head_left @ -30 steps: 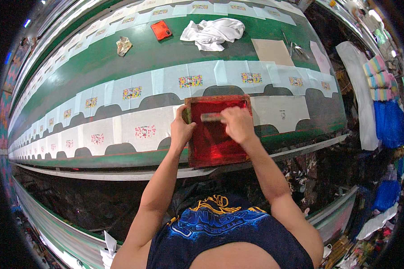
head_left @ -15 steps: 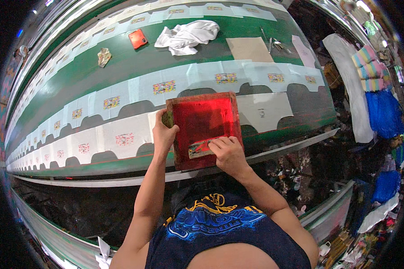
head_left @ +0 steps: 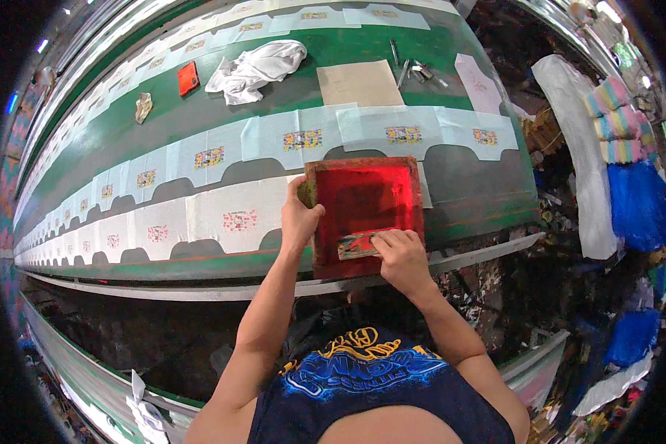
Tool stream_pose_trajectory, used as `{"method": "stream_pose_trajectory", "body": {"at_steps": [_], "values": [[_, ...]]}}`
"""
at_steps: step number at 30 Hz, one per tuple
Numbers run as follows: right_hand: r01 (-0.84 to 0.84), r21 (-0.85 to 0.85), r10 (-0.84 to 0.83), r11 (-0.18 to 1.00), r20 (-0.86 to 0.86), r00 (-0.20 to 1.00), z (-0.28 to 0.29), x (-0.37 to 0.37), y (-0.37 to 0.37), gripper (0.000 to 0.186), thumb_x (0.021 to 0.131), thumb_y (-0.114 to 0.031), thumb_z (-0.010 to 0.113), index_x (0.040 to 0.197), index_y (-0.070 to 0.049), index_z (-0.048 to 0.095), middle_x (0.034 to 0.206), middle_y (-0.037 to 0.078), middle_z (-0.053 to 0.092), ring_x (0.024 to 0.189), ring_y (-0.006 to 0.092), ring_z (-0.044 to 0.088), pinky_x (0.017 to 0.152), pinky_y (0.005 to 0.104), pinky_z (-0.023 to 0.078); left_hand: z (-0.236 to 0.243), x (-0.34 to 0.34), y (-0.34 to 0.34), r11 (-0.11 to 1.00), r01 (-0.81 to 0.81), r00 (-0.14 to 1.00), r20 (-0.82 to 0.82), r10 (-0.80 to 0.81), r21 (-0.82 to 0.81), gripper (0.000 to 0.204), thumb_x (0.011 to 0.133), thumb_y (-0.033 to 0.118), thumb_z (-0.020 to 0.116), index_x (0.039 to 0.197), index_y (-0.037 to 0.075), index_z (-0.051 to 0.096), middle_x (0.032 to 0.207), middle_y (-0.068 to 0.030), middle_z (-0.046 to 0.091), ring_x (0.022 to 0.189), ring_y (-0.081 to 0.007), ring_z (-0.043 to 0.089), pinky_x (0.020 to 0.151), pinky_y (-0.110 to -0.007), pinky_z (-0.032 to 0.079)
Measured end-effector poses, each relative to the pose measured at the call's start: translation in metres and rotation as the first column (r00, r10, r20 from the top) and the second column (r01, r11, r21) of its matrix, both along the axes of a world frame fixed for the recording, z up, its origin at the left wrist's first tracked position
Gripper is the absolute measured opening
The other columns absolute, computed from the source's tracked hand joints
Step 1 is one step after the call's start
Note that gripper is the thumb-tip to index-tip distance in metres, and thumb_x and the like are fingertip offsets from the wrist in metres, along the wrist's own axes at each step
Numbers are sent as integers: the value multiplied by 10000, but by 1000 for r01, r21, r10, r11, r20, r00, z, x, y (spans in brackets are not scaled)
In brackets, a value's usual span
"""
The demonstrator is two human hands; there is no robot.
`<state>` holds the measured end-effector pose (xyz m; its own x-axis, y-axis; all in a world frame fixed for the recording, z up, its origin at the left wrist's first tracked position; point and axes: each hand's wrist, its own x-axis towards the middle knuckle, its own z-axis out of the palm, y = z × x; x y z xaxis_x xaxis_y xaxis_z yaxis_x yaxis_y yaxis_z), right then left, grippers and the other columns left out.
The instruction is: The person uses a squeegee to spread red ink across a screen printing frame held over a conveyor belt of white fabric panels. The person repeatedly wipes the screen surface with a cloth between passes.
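Note:
A wooden screen-printing frame [head_left: 416, 189] with red ink on its mesh lies over the rightmost piece of the near row of white cloth, whose edge shows at its right. My left hand [head_left: 300, 220] is closed round the frame's left side, thumb on top near the upper corner. In my right hand [head_left: 404, 259] is an ink-stained squeegee [head_left: 353, 246], held by its right end inside the frame, near its lower edge. The squeegee's far end points left. The print under the frame is hidden.
Pale blue cloth pieces [head_left: 266, 140] with colourful prints form a row behind. Further back on the green table [head_left: 237, 118] lie a red phone [head_left: 188, 78], a white cloth [head_left: 255, 70], a brown sheet [head_left: 359, 83] and small tools [head_left: 422, 72]. Blue bags [head_left: 638, 207] stand right.
The frame, both hands and the squeegee have moved right along the near row, covering the end white piece whose small dark print showed before. The whole view has shifted right too.

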<state>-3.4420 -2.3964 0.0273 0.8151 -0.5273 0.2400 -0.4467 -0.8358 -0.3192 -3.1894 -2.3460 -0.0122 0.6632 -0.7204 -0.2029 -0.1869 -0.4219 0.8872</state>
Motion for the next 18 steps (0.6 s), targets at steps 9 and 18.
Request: {"method": "stream_pose_trajectory", "body": {"at_steps": [9,18], "values": [[-46,51,43,998,51,998,-8,-12,-9,228,853,-121,620,1058,-56,696,1086,81,733,1058,247,676,922,428,488,-9,-4,-10,998,-2,999,45,-1,67,734,722,59,736,1420,119,517,1128,-230,739,1054,-372,733,912,-450,568],[-61,64,57,996,61,996,-6,-14,-9,223,869,-128,600,1056,-49,691,1100,88,731,1072,254,672,926,428,481,-15,0,-10,998,1,999,-40,2,60,739,716,52,735,1417,147,524,1103,-194,730,1014,-326,721,912,-411,563]]}}
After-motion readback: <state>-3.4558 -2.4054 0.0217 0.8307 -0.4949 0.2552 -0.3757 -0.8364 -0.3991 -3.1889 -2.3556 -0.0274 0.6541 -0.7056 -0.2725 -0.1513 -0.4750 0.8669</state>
